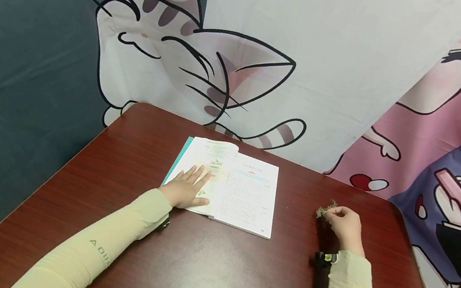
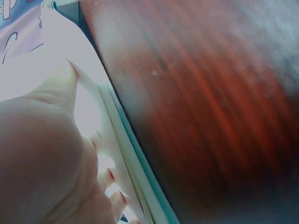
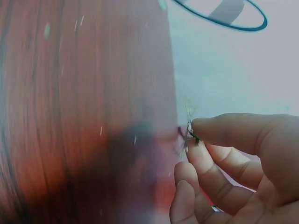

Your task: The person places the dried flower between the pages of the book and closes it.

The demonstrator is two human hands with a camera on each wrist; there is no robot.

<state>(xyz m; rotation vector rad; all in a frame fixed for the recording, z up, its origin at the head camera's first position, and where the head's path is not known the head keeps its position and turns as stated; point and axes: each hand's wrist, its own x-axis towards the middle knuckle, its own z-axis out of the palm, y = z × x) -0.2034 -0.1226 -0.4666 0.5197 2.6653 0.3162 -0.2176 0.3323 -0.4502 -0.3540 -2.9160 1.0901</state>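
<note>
An open book (image 1: 250, 191) with a teal cover edge lies on the brown table. My left hand (image 1: 184, 189) rests spread on its left page, fingers straight and thumb pointing toward the spine. In the left wrist view the palm (image 2: 37, 154) and thumb lie over the bright pages, and the teal cover edge (image 2: 135, 149) shows beside them. Off to the right of the book, my right hand (image 1: 345, 224) pinches a small dried plant sprig (image 1: 325, 210) between thumb and forefinger. Thin dark stems of the sprig (image 3: 188, 133) stick out at the fingertips in the right wrist view.
The brown table (image 1: 213, 269) has rounded corners. Tiny pale bits (image 3: 46, 31) are scattered on its top in the right wrist view. Behind it hangs a backdrop (image 1: 336, 55) printed with a cartoon cat and other figures.
</note>
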